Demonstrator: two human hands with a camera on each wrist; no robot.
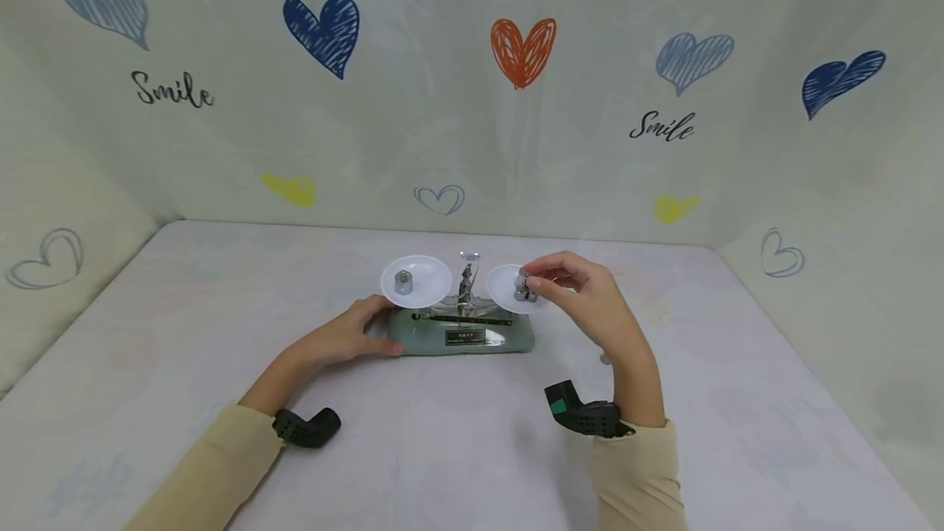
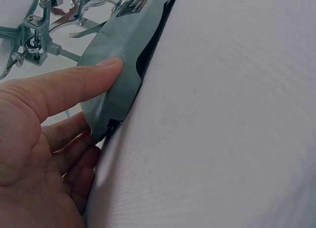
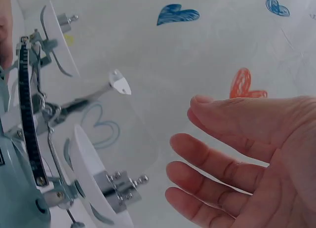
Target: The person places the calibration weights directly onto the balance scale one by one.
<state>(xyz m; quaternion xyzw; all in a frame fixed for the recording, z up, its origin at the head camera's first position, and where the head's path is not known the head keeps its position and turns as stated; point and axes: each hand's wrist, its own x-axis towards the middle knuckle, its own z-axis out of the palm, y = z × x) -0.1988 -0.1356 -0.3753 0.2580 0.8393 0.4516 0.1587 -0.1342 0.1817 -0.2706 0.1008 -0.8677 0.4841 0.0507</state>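
A grey-green balance scale stands on the table with two white pans. The left pan carries one metal weight. Several metal weights stand close together on the right pan. My left hand grips the left end of the scale's base, its thumb on the front face and its other fingers round behind. Just above the right pan is my right hand, fingers loosely bent. The right wrist view shows it apart from the weights, with nothing visible between thumb and fingers.
The pointer rises between the pans. A small grey piece lies on the table beside the right wrist. Behind the table hangs a pale backdrop printed with hearts and words.
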